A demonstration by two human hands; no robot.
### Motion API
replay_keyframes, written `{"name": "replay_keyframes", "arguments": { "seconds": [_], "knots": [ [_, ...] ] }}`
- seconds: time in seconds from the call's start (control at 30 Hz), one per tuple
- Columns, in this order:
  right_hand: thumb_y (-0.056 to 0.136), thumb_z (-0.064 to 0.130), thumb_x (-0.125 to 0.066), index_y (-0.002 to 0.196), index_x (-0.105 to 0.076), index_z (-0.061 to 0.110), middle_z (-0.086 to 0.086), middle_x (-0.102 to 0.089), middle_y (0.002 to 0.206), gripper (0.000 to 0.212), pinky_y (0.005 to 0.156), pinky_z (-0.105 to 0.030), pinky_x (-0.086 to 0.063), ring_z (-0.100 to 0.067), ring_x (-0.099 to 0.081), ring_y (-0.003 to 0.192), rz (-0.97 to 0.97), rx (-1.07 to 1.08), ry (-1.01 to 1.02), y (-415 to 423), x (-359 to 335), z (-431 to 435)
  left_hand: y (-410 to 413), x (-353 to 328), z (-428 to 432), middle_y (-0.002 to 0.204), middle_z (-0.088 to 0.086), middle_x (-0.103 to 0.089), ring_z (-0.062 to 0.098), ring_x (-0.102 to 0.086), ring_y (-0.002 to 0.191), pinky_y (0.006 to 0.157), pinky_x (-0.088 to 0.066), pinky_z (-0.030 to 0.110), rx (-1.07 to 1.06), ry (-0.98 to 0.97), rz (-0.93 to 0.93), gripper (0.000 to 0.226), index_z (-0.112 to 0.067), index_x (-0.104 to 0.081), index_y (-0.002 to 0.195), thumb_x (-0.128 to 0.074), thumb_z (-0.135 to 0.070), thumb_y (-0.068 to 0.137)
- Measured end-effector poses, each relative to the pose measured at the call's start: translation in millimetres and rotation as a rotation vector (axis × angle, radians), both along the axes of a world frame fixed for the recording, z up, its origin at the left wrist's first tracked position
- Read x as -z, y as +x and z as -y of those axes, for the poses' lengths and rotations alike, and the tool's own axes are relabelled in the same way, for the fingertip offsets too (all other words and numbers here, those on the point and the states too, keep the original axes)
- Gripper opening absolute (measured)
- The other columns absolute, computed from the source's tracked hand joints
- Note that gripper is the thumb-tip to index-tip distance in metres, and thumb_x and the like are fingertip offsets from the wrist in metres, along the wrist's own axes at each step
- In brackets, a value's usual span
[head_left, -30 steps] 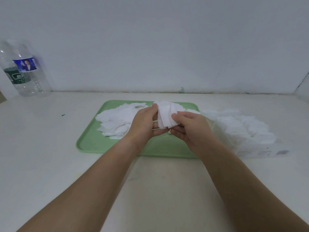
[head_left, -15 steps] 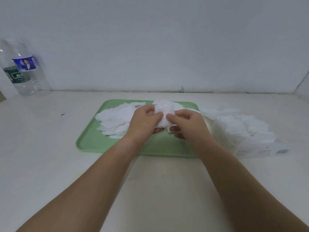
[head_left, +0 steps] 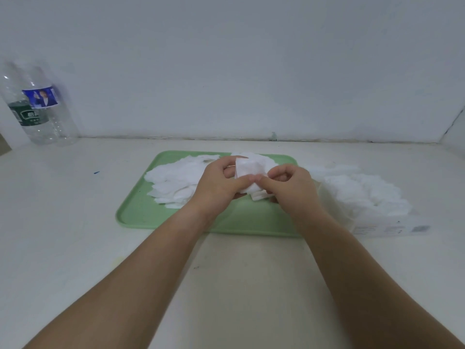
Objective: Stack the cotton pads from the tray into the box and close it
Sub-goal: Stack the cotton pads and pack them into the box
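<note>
**Change.** Compared with one second ago, the left hand (head_left: 218,185) and the right hand (head_left: 290,188) stand closer together. The held stack of cotton pads (head_left: 247,171) now shows its flat face instead of fanned edges. The bottles, tray and box keep their places.

**Count.**
- Two clear plastic bottles (head_left: 37,107) stand at the far left, against the wall.
- One green tray (head_left: 141,215) lies at the centre.
- One loose heap of pads (head_left: 173,180) covers the tray's far left part; the pads cannot be counted.
- There is one held stack.
- One white box (head_left: 377,229) lies on the right, under a second heap (head_left: 364,192).

**Hands.** The left hand grips the stack's left side, with its thumb on the front face. The right hand pinches the lower right side. The two thumb tips meet. The stack is above the tray's far middle.

**Edges and room.** A broad strip of white table (head_left: 75,222) separates the bottles from the tray. The tray's near half shows bare green up to its rim. The right forearm covers the point where tray and box meet, so contact between them cannot be judged. More table lies between the forearms.
</note>
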State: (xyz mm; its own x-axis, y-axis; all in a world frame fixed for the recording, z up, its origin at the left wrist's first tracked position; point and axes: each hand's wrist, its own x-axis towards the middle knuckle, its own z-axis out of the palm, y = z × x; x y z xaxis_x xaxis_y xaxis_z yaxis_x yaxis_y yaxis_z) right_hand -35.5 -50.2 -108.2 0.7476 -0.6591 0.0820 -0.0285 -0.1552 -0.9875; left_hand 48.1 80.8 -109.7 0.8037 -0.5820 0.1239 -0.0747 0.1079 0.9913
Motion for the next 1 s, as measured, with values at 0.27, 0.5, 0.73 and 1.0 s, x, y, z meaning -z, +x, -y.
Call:
{"name": "replay_keyframes", "arguments": {
  "seconds": [0.27, 0.5, 0.73, 1.0],
  "knots": [
    [0.081, 0.017, -0.063, 0.144, -0.042, 0.028, 0.006, -0.051, 0.122, 0.066, 0.088, -0.028, -0.048, -0.015, -0.056, 0.108, 0.068, -0.014, -0.362, -8, -18, -19, -9, -12, 0, 0.122, -0.006, -0.065, 0.013, -0.069, 0.088, 0.078, -0.049, 0.025, -0.049, 0.226, 0.431, 0.060, -0.031, -0.044, 0.142, -0.073, -0.019, 0.089],
    [0.080, 0.016, -0.068, 0.121, -0.064, 0.020, 0.004, -0.065, 0.113, 0.041, 0.085, -0.023, -0.051, -0.011, -0.065, 0.103, -0.048, -0.036, -0.257, -27, -43, -2, -34, -38, 2, 0.130, -0.010, -0.056, 0.001, -0.056, 0.082, 0.083, -0.041, 0.021, 0.028, 0.339, 0.634, 0.084, -0.027, -0.019, 0.160, -0.069, -0.018, 0.093],
    [0.084, 0.011, -0.076, 0.114, -0.070, 0.012, -0.006, -0.077, 0.101, 0.030, 0.091, -0.035, -0.057, -0.019, -0.074, 0.096, -0.126, -0.422, -0.205, -86, -74, 40, -72, -49, 11, 0.118, -0.024, -0.055, 0.004, -0.060, 0.075, 0.080, -0.051, 0.023, 0.051, 0.267, 0.673, 0.079, -0.033, -0.030, 0.154, -0.071, -0.015, 0.090],
    [0.091, 0.007, -0.069, 0.102, -0.070, 0.010, -0.007, -0.074, 0.098, 0.011, 0.083, -0.036, -0.060, -0.018, -0.072, 0.089, 0.090, -0.047, -0.171, -151, -89, 128, -120, -73, 66, 0.103, -0.011, -0.065, 0.014, -0.071, 0.061, 0.061, -0.047, 0.027, -0.043, 0.145, 0.568, 0.029, -0.026, -0.059, 0.117, -0.067, -0.015, 0.091]
  ]
}}
